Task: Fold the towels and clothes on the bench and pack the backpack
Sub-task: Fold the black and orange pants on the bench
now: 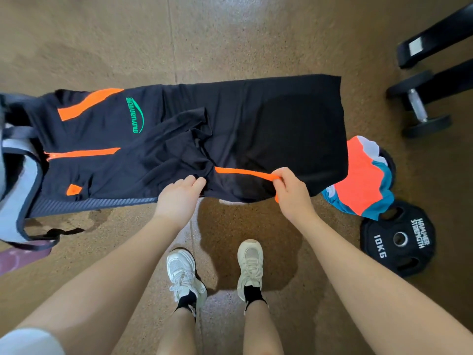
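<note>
A black sports shirt (pixel 256 129) with orange stripes and a green logo lies spread along the bench (pixel 89 204), its hem at the right end. One sleeve is folded in over the middle. My right hand (pixel 290 190) pinches the orange-striped near edge of the shirt. My left hand (pixel 180 194) grips the black cloth at the near edge, beside the folded sleeve. A grey backpack (pixel 15 180) with dark trim sits at the bench's left end. An orange, teal and white garment (pixel 363 180) lies bunched at the bench's right end.
A black 10 kg weight plate (pixel 398 239) lies on the floor to the right, near my feet. A dumbbell (pixel 418 106) and black equipment legs (pixel 435 39) stand at the far right. A purple mat (pixel 18 257) shows at the lower left.
</note>
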{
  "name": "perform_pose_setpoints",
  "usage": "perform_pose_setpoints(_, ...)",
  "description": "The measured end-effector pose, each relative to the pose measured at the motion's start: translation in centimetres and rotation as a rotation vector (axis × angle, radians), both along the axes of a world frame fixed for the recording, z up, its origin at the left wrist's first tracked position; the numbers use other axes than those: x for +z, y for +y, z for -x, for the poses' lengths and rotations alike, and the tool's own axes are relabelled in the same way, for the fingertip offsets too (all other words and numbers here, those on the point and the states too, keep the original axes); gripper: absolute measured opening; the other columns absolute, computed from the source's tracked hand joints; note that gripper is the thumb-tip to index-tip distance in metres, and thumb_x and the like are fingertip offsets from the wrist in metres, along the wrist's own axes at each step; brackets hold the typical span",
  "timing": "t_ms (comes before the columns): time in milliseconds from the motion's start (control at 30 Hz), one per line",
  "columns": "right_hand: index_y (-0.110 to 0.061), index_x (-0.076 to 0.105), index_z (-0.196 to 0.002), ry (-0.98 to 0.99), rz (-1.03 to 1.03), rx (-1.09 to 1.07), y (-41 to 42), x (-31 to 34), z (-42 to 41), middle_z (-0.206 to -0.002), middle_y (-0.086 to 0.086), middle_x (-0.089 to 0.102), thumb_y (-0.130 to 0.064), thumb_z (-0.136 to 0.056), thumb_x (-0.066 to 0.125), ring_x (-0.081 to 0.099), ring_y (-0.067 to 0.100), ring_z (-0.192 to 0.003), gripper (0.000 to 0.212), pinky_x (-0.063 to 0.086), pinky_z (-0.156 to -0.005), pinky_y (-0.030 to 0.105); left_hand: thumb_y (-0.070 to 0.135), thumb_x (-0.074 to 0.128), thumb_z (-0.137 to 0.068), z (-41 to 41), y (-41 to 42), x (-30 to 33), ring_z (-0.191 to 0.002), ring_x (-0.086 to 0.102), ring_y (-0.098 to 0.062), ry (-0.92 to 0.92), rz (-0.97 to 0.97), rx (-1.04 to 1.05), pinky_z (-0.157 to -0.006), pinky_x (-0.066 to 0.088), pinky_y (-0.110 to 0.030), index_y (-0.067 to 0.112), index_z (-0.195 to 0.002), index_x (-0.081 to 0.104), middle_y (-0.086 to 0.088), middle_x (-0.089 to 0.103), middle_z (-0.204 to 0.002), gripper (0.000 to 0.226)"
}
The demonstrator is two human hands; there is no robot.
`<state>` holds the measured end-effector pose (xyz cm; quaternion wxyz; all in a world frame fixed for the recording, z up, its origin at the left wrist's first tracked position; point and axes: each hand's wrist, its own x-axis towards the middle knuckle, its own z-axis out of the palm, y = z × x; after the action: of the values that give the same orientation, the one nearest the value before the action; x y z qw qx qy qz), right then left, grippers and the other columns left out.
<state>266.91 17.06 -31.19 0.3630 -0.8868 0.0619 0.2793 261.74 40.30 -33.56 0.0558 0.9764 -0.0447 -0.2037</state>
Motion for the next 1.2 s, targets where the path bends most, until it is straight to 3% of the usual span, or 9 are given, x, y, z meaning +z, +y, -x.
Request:
perform_pose_setpoints(100,-0.015,0.050,-0.105,0.025,0.020,-0.011,0.3,0.2,-2.5,-0.094,0.000,0.054,-0.024,-0.101,0.034,0.050,0.011,-0.082,0.018,0.036,-0.062,0.012,0.033,0.043,-0.096,-1.5,-0.5,0.9,-0.099,0.056,-0.031,0.071,0.156,0.129,-0.073,0.044,-0.040,0.017,-0.133,0.037,-0.008,0.055,-0.116,0.041)
perform_pose_setpoints(233,-0.018,0.055,-0.107,0.065,0.080,0.181,0.7,-0.4,-4.6,-0.098,-0.004,0.058,-0.036,-0.090,0.057,0.052,0.012,-0.086,0.025,0.036,-0.063,0.018,0.042,0.028,-0.099,-3.5,-1.3,0.5,-0.082,0.062,-0.030,0.074,0.065,0.083,-0.053,0.036,-0.032,0.033,-0.147,-0.001,-0.005,0.053,-0.113,0.057)
perform_pose_setpoints(400,-0.018,0.056,-0.109,0.026,0.343,0.325,-1.0,-0.3,-4.1,-0.103,0.005,0.063,-0.011,-0.086,0.055,0.055,0.022,-0.084,0.023,0.036,-0.063,0.024,0.032,0.030,-0.101,-5.4,-1.5,-0.8,-0.080,0.061,-0.036,0.141,0.008,0.144,-0.056,0.035,-0.035,0.013,-0.118,0.039,-0.008,0.051,-0.104,0.027)
perform_pose_setpoints(500,-0.016,0.055,-0.103,-0.017,0.657,0.281,-2.8,0.1,-3.8,-0.100,0.008,0.059,-0.006,-0.083,0.052,0.057,0.031,-0.088,0.022,0.046,-0.070,0.036,0.023,0.041,-0.098,-5.1,-2.0,-1.0,-0.081,0.061,-0.037,0.139,0.108,0.254,-0.059,0.042,-0.038,0.010,-0.106,0.040,-0.008,0.049,-0.101,0.015)
perform_pose_setpoints(667,-0.012,0.062,-0.093,-0.196,0.861,0.159,-5.2,-0.2,-4.2,-0.098,0.010,0.058,-0.014,-0.083,0.047,0.052,0.031,-0.095,0.018,0.046,-0.077,0.043,0.032,0.044,-0.096,-4.6,-3.3,-0.8,-0.086,0.061,-0.033,0.169,0.011,0.307,-0.058,0.037,-0.035,0.008,-0.121,0.035,-0.011,0.044,-0.109,0.035)
perform_pose_setpoints(867,-0.013,0.050,-0.107,0.004,0.544,-0.046,-7.7,-1.2,-7.7,-0.107,0.017,0.061,-0.009,-0.087,0.038,0.055,0.039,-0.098,0.024,0.043,-0.081,0.041,0.015,0.046,-0.092,-4.7,-6.6,-0.3,-0.095,0.054,-0.032,0.201,-0.087,0.624,-0.063,0.035,-0.036,0.015,-0.147,-0.008,-0.015,0.036,-0.125,0.077)
perform_pose_setpoints(1000,-0.011,0.055,-0.112,0.022,0.144,0.085,-8.6,-2.0,-8.8,-0.108,0.011,0.062,-0.012,-0.095,0.042,0.056,0.030,-0.103,0.021,0.038,-0.079,0.029,0.014,0.050,-0.087,-5.6,-13.2,2.5,-0.097,0.052,-0.034,-0.037,0.087,0.539,-0.067,0.042,-0.042,0.013,-0.143,0.024,-0.014,0.044,-0.114,0.061)
perform_pose_setpoints(1100,-0.012,0.054,-0.114,0.011,0.022,0.184,-9.5,-1.8,-9.3,-0.096,0.000,0.056,-0.025,-0.091,0.058,0.055,0.020,-0.095,0.027,0.034,-0.075,0.023,0.021,0.044,-0.094,-5.7,-18.8,2.0,-0.110,0.045,-0.031,0.077,0.341,0.340,-0.083,0.043,-0.044,0.012,-0.133,0.039,-0.011,0.044,-0.121,0.040)
perform_pose_setpoints(1200,-0.016,0.050,-0.120,0.032,0.066,0.448,-11.3,-1.6,-9.7,-0.106,0.001,0.059,-0.033,-0.080,0.071,0.055,0.019,-0.099,0.049,0.042,-0.080,0.029,0.030,0.044,-0.095,-6.0,-20.7,-0.3,-0.116,0.039,-0.031,0.101,0.293,0.396,-0.090,0.040,-0.040,0.013,-0.137,0.037,-0.011,0.040,-0.130,0.047)
